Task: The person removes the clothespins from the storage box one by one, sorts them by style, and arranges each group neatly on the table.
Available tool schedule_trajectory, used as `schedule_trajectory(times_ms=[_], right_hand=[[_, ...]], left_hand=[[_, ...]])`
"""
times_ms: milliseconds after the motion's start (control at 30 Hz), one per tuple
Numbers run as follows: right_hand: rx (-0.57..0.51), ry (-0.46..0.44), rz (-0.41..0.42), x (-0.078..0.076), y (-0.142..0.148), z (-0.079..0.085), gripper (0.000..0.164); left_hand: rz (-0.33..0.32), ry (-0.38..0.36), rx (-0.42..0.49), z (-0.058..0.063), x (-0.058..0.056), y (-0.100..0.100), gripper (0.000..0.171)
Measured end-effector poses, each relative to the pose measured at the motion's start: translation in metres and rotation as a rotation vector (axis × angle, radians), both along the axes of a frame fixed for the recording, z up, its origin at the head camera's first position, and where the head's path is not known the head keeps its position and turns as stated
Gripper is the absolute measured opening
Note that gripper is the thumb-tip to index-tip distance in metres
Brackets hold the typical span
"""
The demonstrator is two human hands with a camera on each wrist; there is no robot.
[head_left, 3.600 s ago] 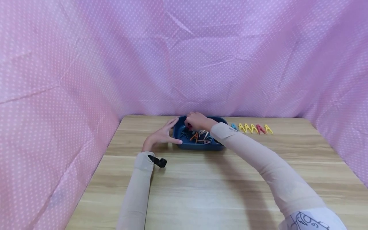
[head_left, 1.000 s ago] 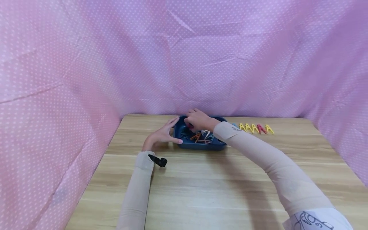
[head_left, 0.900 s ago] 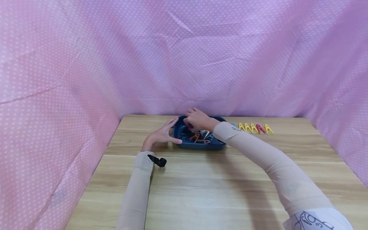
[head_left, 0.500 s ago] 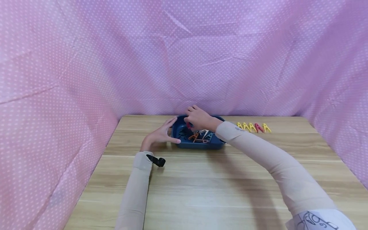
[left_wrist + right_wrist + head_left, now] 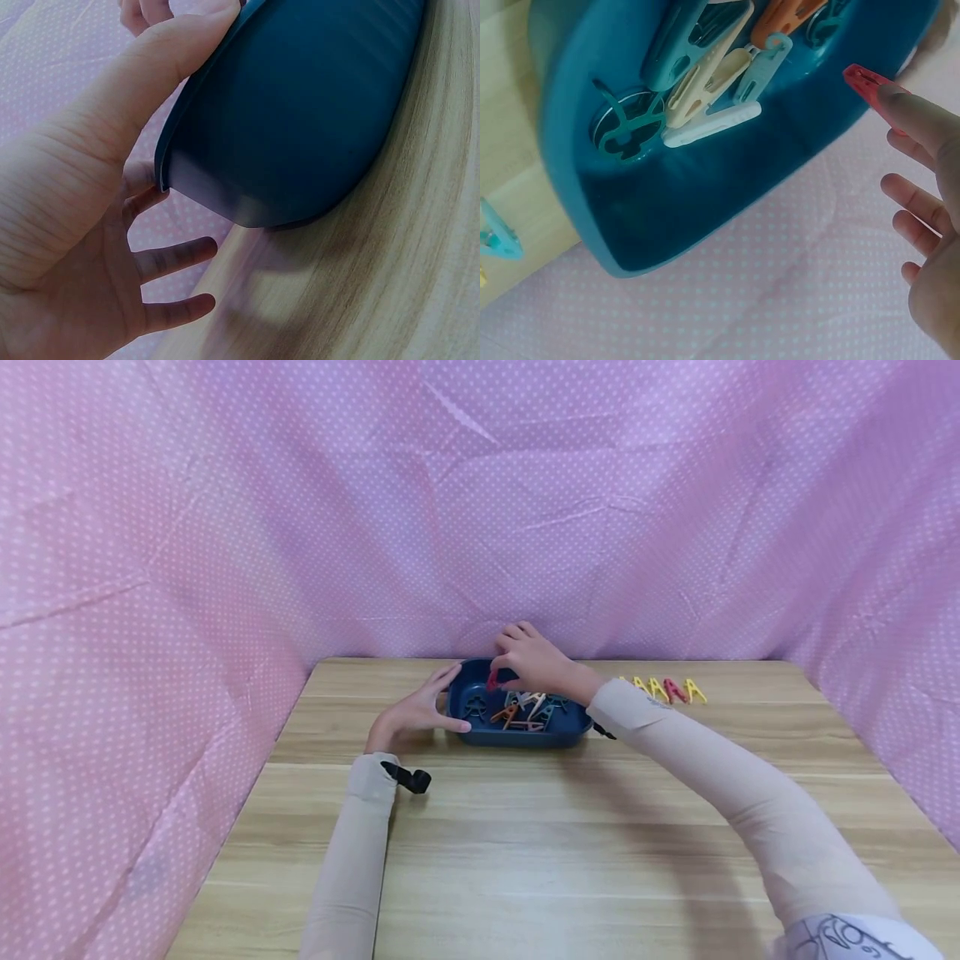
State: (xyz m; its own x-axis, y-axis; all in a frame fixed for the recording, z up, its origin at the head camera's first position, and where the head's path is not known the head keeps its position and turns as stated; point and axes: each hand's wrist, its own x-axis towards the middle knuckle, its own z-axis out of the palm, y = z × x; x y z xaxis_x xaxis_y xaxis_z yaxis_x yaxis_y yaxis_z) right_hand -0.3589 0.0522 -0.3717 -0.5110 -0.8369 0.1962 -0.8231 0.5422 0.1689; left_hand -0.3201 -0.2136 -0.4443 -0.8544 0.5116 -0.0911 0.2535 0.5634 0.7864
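Between thumb and fingertips, my right hand (image 5: pixel 538 662) pinches a red clothespin (image 5: pixel 870 88), lifted over the back left part of a dark blue plastic basin (image 5: pixel 517 739). My left hand (image 5: pixel 412 712) spans the basin's left end with fingers spread and fairly straight. Its thumb (image 5: pixel 172 52) lies along the rim in the left wrist view. Inside the basin are several more clothespins, among them an orange clothespin (image 5: pixel 508 716), a cream clothespin (image 5: pixel 705 75), a white clothespin (image 5: pixel 712 124) and teal ones. A dark green clip (image 5: pixel 630 124) lies at the basin's end.
Right of the basin runs a row of clothespins on the wooden table (image 5: pixel 480 852), with a red clothespin (image 5: pixel 674 691) between yellow ones. A light blue clothespin (image 5: pixel 499 236) also lies there, hidden behind the right sleeve in the head view. A dotted pink curtain (image 5: pixel 480 527) hangs behind.
My right hand has risen and shifted slightly right, bringing the red clothespin up above the basin and uncovering more of the contents. The left hand keeps its place at the basin's left end.
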Motion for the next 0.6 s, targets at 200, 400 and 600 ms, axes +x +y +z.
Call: schedule_trajectory(times_ms=[200,400,600], right_hand=[[-0.11,0.003,0.005,0.008,0.015,0.005,0.029],[-0.213,0.014,-0.004,0.013,0.032,0.005,0.029],[-0.305,0.026,-0.01,0.014,0.055,0.004,0.031]], left_hand=[[-0.001,0.003,0.0,-0.002,-0.001,0.0,0.116],[0.006,0.005,-0.008,-0.004,-0.002,0.0,0.118],[-0.019,0.029,-0.018,-0.005,-0.003,-0.001,0.116]])
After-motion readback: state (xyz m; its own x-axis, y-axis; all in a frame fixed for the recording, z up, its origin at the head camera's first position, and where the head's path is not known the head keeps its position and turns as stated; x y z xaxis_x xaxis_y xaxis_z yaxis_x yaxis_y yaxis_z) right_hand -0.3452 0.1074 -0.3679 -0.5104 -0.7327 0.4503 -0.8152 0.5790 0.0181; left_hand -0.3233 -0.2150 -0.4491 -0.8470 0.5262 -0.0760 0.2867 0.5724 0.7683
